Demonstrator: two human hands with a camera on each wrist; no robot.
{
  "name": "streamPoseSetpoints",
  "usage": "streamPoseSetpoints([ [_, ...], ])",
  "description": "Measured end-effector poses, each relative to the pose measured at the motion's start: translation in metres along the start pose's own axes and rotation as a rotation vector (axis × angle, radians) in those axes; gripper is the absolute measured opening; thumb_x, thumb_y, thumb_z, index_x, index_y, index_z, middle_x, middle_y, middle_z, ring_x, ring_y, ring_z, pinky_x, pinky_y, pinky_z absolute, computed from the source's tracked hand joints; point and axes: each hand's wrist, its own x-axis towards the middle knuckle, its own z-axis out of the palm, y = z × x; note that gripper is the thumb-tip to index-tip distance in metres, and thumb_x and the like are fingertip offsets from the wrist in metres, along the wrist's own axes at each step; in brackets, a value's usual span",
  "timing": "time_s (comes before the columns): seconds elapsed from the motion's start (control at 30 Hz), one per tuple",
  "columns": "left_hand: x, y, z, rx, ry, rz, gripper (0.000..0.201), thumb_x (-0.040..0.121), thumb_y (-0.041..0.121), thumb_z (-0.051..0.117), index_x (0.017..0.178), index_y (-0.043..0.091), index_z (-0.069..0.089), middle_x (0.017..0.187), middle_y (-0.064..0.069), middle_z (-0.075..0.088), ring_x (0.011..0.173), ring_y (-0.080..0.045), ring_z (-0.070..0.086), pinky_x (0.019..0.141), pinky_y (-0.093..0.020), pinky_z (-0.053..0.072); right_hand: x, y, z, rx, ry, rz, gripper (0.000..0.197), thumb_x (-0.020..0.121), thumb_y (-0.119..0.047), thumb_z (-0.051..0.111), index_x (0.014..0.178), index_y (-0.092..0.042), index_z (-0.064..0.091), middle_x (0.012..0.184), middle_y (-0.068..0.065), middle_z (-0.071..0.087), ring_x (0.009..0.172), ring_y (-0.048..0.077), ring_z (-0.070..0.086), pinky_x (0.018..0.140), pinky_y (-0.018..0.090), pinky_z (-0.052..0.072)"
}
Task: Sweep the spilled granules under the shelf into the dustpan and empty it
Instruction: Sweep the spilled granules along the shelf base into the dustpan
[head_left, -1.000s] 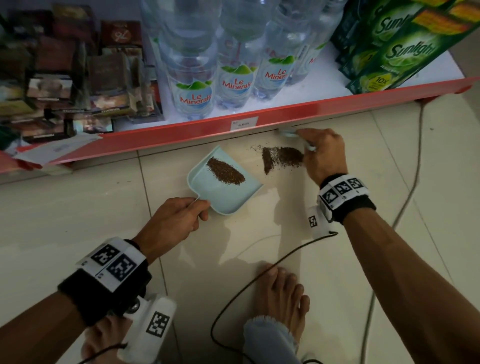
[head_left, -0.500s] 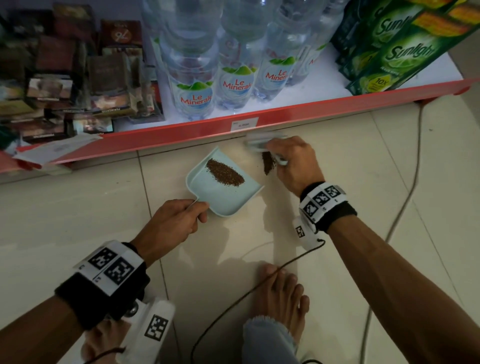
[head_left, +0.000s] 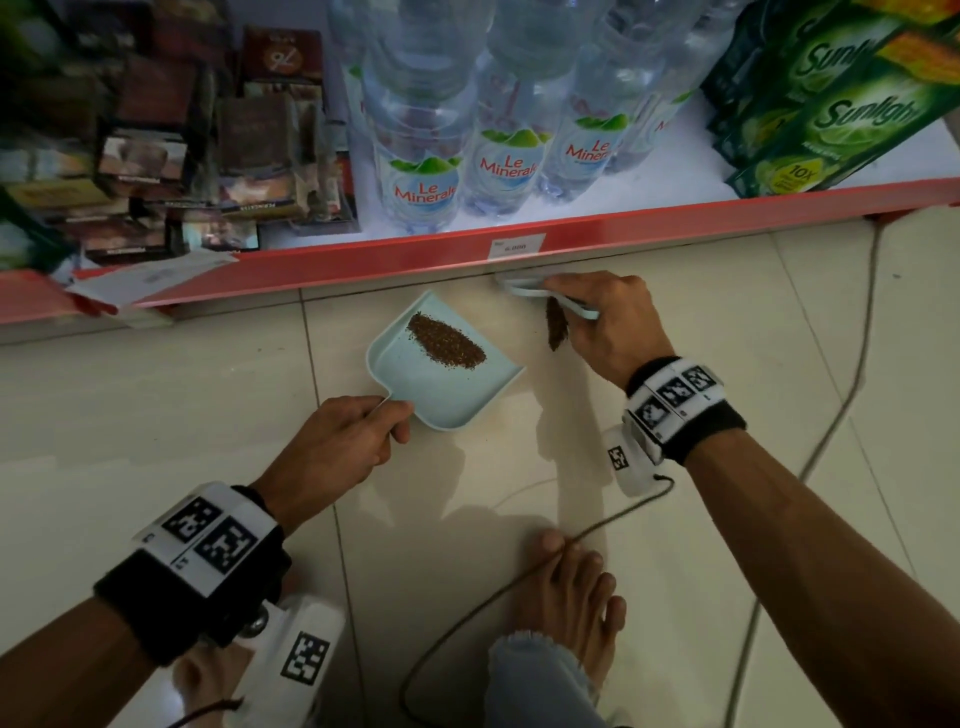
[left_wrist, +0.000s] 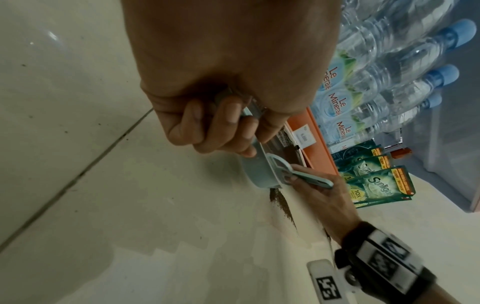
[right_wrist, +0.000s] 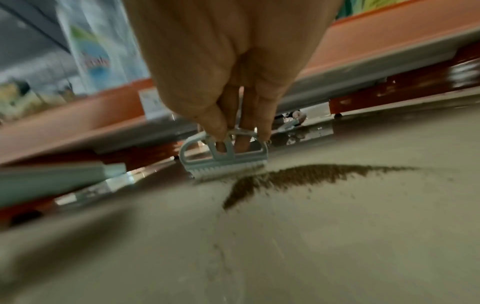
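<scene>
Both hands are engaged. Left hand (head_left: 337, 447) grips the handle of the dustpan (head_left: 441, 384), fingers curled round it; the left wrist view confirms the wrap, with fingertips (left_wrist: 231, 115) folded under the handle, a detail hidden from the head view. Right hand (head_left: 608, 322) holds the small brush (right_wrist: 226, 156), fingers pinched on its arched handle. The right wrist view alone shows the white bristles meeting the floor (head_left: 156, 415) at the far left end of the loose granules (right_wrist: 298, 176); from the head view the hand covers most of that pile, leaving a dark sliver (head_left: 555, 325) beside the palm.

Dustpan: pale blue, flat on the tiles, open edge facing right toward the brush. It contains an elongated heap of brown granules (head_left: 447, 340) lying diagonally across its far half. The loose pile rests on the floor right of the pan, apart from its edge, just near of the red shelf (head_left: 675, 218).

Shelf contents: water bottles (head_left: 426, 171) at centre, green detergent sachets (head_left: 841, 114) at right, dark boxes (head_left: 156, 156) at left. A cable (head_left: 831, 415) runs along the floor at right, and a bare foot (head_left: 576, 613) rests at the near edge.
</scene>
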Motion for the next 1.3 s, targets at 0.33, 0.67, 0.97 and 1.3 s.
streamPoseSetpoints([
  [0.33, -0.007, -0.003, 0.001, -0.091, 0.032, -0.030, 0.036, 0.095, 0.034, 0.054, 0.068, 0.011, 0.060, 0.048, 0.002, 0.036, 0.036, -0.006, 0.030, 0.034, -0.014, 0.025, 0.023, -0.005, 0.025, -0.095, 0.049, 0.131, 0.048, 0.072, 0.010, 0.052, 0.109, -0.010, 0.074, 0.102, 0.015, 0.074, 0.095, 0.034, 0.067, 0.083, 0.034, 0.053],
  [0.67, -0.010, -0.015, -0.010, -0.073, 0.049, -0.053, 0.036, 0.094, 0.034, 0.055, 0.067, 0.012, 0.060, 0.047, 0.004, 0.038, 0.037, -0.005, 0.032, 0.035, -0.014, 0.026, 0.000, 0.006, -0.011, -0.032, 0.056, -0.153, 0.034, 0.076, 0.001, 0.063, 0.104, -0.012, 0.076, 0.104, 0.007, 0.075, 0.094, 0.024, 0.071, 0.088, 0.031, 0.055],
  [0.97, -0.006, -0.011, -0.005, -0.032, 0.022, -0.040, 0.036, 0.095, 0.034, 0.055, 0.068, 0.010, 0.061, 0.048, 0.004, 0.038, 0.036, -0.005, 0.032, 0.035, -0.013, 0.027, 0.017, -0.027, 0.023, -0.036, -0.216, -0.119, 0.050, 0.076, 0.009, 0.056, 0.121, -0.007, 0.069, 0.125, 0.013, 0.067, 0.117, 0.029, 0.062, 0.102, 0.041, 0.049],
  [1.3, 0.002, -0.015, -0.020, -0.080, -0.038, 0.017, 0.036, 0.096, 0.031, 0.054, 0.066, 0.010, 0.060, 0.046, 0.003, 0.037, 0.035, -0.004, 0.031, 0.034, -0.013, 0.025, 0.022, -0.039, 0.014, -0.025, -0.107, -0.158, 0.041, 0.081, 0.009, 0.060, 0.117, -0.005, 0.071, 0.122, 0.012, 0.068, 0.116, 0.026, 0.064, 0.104, 0.036, 0.049],
])
